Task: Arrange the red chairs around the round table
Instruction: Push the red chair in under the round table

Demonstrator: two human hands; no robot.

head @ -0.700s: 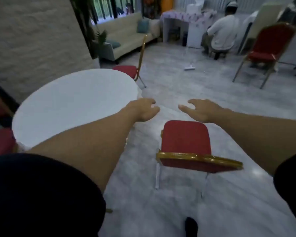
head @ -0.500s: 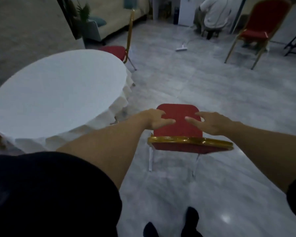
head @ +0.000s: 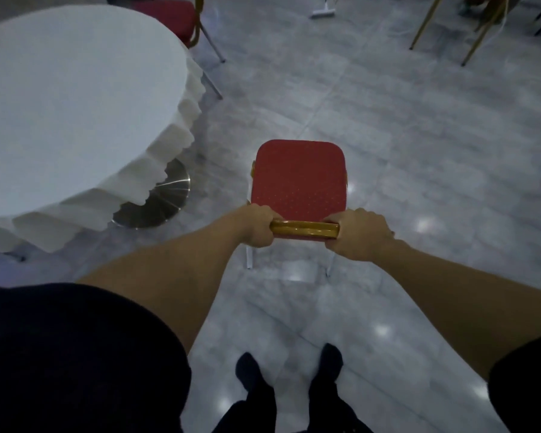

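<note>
A red chair (head: 299,178) with a gold frame stands on the grey floor right in front of me, its seat facing away. My left hand (head: 256,228) grips the left end of its gold top rail, and my right hand (head: 358,234) grips the right end. The round table (head: 60,98) under a white cloth stands to the left, a short gap from the chair. A second red chair (head: 169,15) sits at the table's far side, partly hidden by the tabletop.
The table's shiny metal base (head: 156,203) shows under the cloth near the chair's left side. Gold legs of another chair (head: 450,29) stand at the top right. A white floor tool (head: 322,12) lies at the top. My feet (head: 289,375) are just behind the chair.
Both hands came down from open above the seat and closed on the chair's top rail. My view tilted down, so the far room dropped out of sight.
</note>
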